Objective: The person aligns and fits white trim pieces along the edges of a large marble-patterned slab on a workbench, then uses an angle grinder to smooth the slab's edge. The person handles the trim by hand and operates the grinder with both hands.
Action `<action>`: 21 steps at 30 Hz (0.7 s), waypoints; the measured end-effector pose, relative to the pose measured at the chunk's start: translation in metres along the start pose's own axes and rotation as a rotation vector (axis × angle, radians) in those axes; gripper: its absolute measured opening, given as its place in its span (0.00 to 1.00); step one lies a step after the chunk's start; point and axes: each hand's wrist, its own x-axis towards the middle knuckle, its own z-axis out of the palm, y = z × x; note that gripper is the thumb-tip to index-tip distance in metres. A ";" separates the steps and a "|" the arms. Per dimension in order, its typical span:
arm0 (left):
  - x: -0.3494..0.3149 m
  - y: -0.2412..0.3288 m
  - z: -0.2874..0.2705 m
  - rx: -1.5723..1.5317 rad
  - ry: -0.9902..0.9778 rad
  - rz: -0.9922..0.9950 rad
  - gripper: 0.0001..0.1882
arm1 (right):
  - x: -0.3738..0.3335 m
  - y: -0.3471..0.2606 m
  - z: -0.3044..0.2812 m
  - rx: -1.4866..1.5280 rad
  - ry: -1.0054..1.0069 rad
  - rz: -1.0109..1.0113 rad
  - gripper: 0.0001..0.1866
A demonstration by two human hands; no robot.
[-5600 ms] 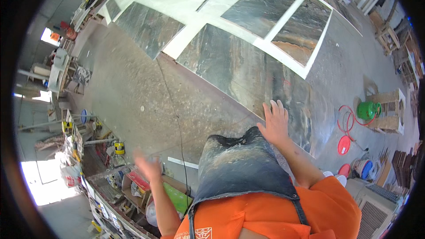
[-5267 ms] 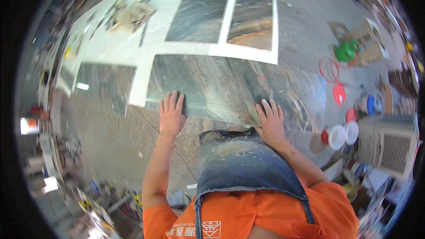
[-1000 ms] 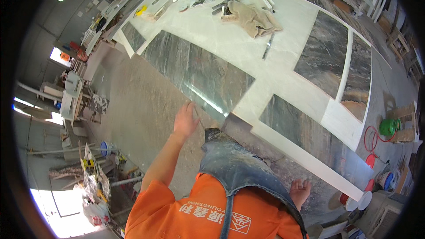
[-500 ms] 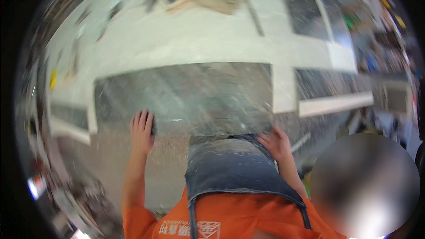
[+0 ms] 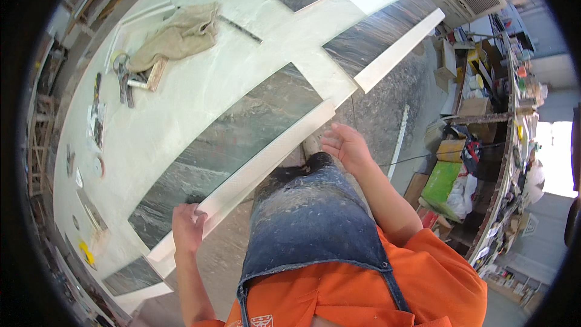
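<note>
A large white stone-like slab (image 5: 230, 112) with dark streaked grey panels lies before me. Along the near side of the middle dark panel (image 5: 236, 139) runs a pale strip (image 5: 266, 151), standing out like a raised edge. My left hand (image 5: 188, 227) is closed over this strip near its left end, with fingers on top and the thumb toward me. My right hand (image 5: 348, 147) is just below the strip's right end, with fingers apart and nothing in it; a small gap shows between hand and strip.
A burlap cloth (image 5: 181, 33), a clamp-like tool (image 5: 123, 79) and a small wooden piece (image 5: 157, 74) lie on the slab. Another strip-edged dark panel (image 5: 375, 30) is at far right. Cluttered shelves (image 5: 484, 118) and a green package (image 5: 445, 188) stand right.
The view has turned, so the slab now runs diagonally. The pale strip now shows along the middle panel's near edge. My right hand is now off the edge; the left grips the strip.
</note>
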 end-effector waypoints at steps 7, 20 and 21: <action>0.018 -0.011 -0.005 0.023 0.007 0.155 0.23 | 0.010 0.014 0.020 -0.079 0.070 -0.066 0.26; 0.054 -0.130 -0.013 0.152 0.368 -0.188 0.23 | 0.039 0.013 0.029 -0.171 0.272 -0.152 0.29; 0.053 -0.128 -0.013 0.151 0.369 -0.193 0.23 | 0.040 0.013 0.032 -0.187 0.293 -0.164 0.29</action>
